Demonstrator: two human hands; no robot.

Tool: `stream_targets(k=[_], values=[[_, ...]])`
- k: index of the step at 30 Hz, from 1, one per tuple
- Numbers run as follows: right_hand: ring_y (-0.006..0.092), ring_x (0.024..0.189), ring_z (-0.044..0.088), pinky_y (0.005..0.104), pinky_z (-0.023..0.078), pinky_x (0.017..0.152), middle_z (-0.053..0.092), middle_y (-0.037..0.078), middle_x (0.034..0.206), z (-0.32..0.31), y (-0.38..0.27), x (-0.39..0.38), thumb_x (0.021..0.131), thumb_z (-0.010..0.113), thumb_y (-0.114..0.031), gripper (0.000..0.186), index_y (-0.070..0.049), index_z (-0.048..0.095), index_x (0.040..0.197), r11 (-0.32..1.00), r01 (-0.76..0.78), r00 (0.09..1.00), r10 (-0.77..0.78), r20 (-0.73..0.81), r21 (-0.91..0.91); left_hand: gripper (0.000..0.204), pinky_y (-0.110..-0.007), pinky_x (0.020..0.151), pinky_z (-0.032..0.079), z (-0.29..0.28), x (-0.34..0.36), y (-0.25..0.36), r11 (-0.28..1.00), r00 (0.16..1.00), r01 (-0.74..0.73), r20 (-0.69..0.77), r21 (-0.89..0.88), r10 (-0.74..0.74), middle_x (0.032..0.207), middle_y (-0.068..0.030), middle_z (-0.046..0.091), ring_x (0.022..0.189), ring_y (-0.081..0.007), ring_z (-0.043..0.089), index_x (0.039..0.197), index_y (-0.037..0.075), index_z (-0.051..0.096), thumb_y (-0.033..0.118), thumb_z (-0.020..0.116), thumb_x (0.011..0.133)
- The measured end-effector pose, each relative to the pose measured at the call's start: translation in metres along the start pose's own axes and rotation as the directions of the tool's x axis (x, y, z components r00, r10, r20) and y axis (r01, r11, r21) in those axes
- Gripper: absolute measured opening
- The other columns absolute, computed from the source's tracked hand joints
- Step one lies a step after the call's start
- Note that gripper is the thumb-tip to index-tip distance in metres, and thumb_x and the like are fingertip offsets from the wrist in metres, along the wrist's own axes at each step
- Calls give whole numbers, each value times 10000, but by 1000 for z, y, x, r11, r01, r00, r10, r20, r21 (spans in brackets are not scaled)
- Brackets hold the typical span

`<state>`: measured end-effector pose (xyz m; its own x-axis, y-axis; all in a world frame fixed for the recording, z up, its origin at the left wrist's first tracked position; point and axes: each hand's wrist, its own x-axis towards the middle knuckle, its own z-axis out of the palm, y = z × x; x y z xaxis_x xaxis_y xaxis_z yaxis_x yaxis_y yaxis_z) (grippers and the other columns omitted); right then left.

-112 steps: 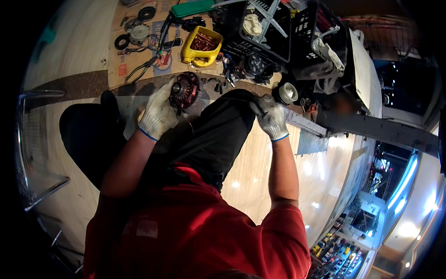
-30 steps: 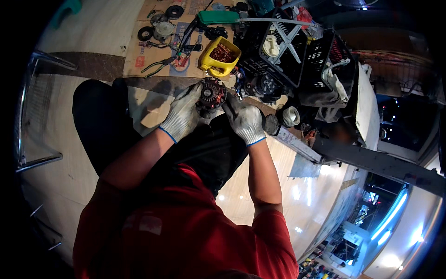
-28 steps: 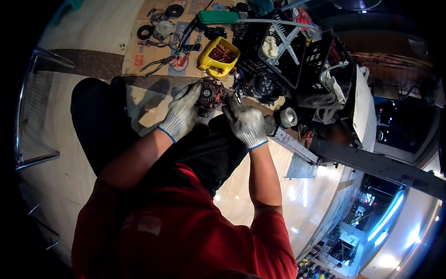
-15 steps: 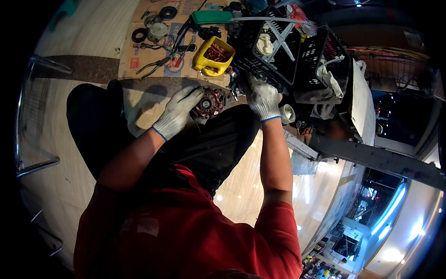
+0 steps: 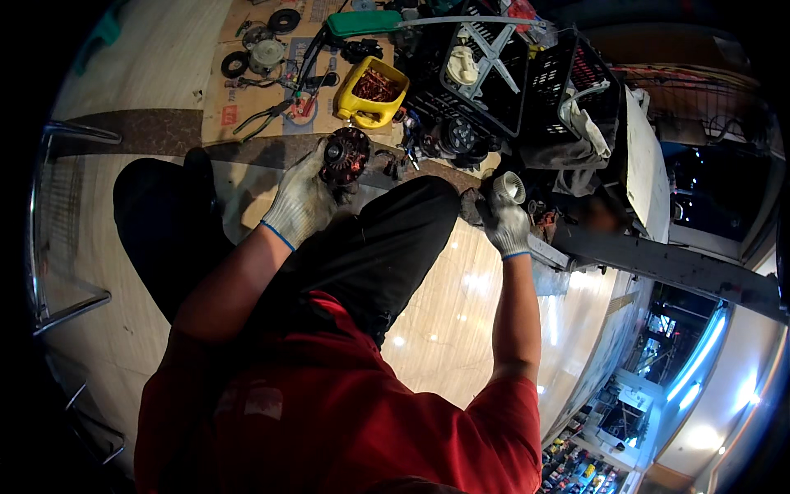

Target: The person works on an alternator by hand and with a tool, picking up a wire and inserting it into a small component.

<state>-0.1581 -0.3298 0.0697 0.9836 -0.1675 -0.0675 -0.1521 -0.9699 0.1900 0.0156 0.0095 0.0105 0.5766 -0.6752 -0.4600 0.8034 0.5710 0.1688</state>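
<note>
L hand (image 5: 298,198) still grips round finned part (image 5: 346,155), R hand (image 5: 506,222) has shifted to white fan wheel (image 5: 508,188), grip unclear, so hold's one-handed atm.

The left grip (image 5: 300,198) is curled, while the right grip (image 5: 505,224) reaches farther out to the side.

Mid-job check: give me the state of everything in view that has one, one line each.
Left hand: gloved, grip closed on the copper-wound part.
Copper-wound part: held, windings exposed.
Right hand: gloved, by the white fan wheel; grip unclear.
Yellow container: open-topped, holding copper-coloured pieces.
Pliers: lying on cardboard, handles apart.
Black crates: open-topped, loaded.
</note>
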Motion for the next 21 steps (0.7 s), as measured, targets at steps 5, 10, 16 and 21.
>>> stream_targets(k=[5,10,16,21], values=[[401,1281,474,482,396,1055,483,224,1399,-34,-35,-7,796,732,-439,843,-50,384,1458,979,5,998,8,-63,205,340,-333,753,536,4,-2,-1,999,1000,6,-15,38,-5,1138,-63,649,937,-188,645,1288,130,540,330,483,1019],[406,1185,526,448,447,996,511,199,1340,-54,-140,44,815,705,-430,803,-47,391,1447,978,114,962,-65,-264,176,367,-333,718,516,-11,7,-7,991,987,72,132,115,-87,1103,-86,650,909,-209,642,1291,118,544,331,521,993],[265,709,678,394,540,590,658,96,781,15,-159,84,831,635,-274,296,-143,650,1096,904,207,958,-110,-264,373,469,-306,737,456,-7,2,-6,981,990,25,129,194,-50,1134,-81,626,915,-189,580,1331,98,535,370,577,951],[249,597,661,366,519,491,648,57,694,43,-60,55,834,620,-274,286,-171,632,1100,990,119,962,-95,-256,81,407,-295,652,406,-15,14,-1,989,978,14,206,145,-44,933,-42,603,748,-163,519,1173,74,573,420,579,959]])
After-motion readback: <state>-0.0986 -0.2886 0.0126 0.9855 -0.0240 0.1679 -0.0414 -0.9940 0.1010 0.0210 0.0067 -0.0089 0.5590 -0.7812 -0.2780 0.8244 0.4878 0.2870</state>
